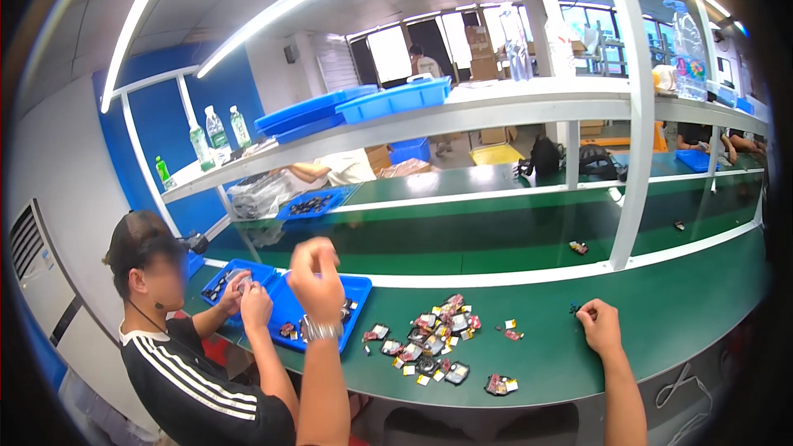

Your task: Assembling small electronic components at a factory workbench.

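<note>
My left hand (317,279), with a metal watch (321,329) on its wrist, is raised in front of the blue tray (360,285). Its fingers are curled closed, and whatever they may hold is hidden. Over the right part of the green table (529,314), my right hand (600,326) pinches a small dark part (574,308) at its fingertips. Between my two arms lies a loose pile of small electronic modules (446,330), black, red and white with yellow tabs. A separate module (500,384) lies near the table's front edge.
At my left a person (194,355) in a black shirt handles a small piece over blue trays. A white shelf post (632,157) rises behind the table. The shelf above carries blue trays (396,101) and bottles (216,130). A white cable (686,392) hangs at the lower right.
</note>
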The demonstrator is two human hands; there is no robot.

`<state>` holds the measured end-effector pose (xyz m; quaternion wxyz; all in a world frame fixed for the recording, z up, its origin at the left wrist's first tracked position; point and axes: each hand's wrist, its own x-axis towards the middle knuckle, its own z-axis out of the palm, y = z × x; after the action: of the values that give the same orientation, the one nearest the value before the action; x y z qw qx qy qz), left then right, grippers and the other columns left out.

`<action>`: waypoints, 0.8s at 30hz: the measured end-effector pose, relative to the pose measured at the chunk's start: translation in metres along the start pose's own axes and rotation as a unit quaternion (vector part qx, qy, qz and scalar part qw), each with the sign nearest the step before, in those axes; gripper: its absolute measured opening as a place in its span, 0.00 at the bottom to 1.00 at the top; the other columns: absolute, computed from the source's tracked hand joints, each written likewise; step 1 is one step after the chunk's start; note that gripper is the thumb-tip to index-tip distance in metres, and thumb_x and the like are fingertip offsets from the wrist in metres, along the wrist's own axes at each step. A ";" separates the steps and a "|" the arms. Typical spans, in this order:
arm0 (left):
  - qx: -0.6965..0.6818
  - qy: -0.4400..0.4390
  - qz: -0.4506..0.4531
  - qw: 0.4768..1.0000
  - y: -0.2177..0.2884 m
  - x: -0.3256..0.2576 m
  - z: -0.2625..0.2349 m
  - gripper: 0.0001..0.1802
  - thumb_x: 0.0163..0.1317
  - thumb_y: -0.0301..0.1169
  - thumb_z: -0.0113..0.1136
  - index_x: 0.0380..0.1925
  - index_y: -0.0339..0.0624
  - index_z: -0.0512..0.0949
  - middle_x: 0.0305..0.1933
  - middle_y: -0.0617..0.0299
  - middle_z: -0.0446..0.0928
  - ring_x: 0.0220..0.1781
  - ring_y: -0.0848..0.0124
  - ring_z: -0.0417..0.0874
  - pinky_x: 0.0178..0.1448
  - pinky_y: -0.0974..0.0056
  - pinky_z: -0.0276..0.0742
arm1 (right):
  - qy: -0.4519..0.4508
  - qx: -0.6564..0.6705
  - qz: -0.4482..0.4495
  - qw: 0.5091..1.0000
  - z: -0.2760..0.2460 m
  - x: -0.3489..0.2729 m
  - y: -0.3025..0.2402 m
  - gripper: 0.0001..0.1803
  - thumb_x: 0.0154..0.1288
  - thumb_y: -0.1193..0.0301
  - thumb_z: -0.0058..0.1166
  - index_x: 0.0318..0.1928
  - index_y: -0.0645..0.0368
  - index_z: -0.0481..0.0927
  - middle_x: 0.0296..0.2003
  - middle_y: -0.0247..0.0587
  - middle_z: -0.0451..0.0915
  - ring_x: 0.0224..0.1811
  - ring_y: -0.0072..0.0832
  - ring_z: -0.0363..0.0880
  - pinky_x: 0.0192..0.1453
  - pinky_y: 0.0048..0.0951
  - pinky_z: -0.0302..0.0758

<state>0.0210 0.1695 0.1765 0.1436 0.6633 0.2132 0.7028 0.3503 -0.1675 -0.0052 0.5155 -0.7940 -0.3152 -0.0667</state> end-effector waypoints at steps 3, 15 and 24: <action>-0.033 0.101 0.155 0.982 0.024 0.106 0.064 0.09 0.68 0.30 0.65 0.33 0.35 0.83 0.29 0.56 0.82 0.30 0.65 0.82 0.38 0.62 0.76 | 0.005 0.002 0.000 1.000 0.001 -0.002 0.001 0.05 0.60 0.78 0.66 0.31 0.66 0.82 0.24 0.41 0.83 0.25 0.24 0.81 0.33 0.26 0.78; 0.117 -0.112 0.147 0.976 0.079 0.095 0.128 0.16 0.64 0.37 0.65 0.24 0.36 0.81 0.25 0.51 0.78 0.26 0.58 0.79 0.34 0.53 0.70 | -0.021 0.163 0.061 0.984 -0.020 0.001 -0.004 0.05 0.67 0.74 0.62 0.38 0.63 0.85 0.30 0.36 0.85 0.31 0.22 0.81 0.39 0.26 0.78; -0.249 -0.396 -0.222 0.855 0.086 -0.195 0.017 0.13 0.60 0.15 0.65 0.46 0.31 0.83 0.46 0.55 0.82 0.44 0.72 0.84 0.47 0.71 0.81 | -0.232 0.566 0.201 0.765 0.027 -0.089 -0.102 0.08 0.74 0.71 0.60 0.45 0.65 0.83 0.36 0.36 0.84 0.34 0.19 0.78 0.39 0.20 0.76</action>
<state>0.0599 0.0021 0.0489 0.5285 0.7629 0.0979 0.3594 0.2156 -0.1554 0.0232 0.7840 -0.3943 -0.2389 0.4156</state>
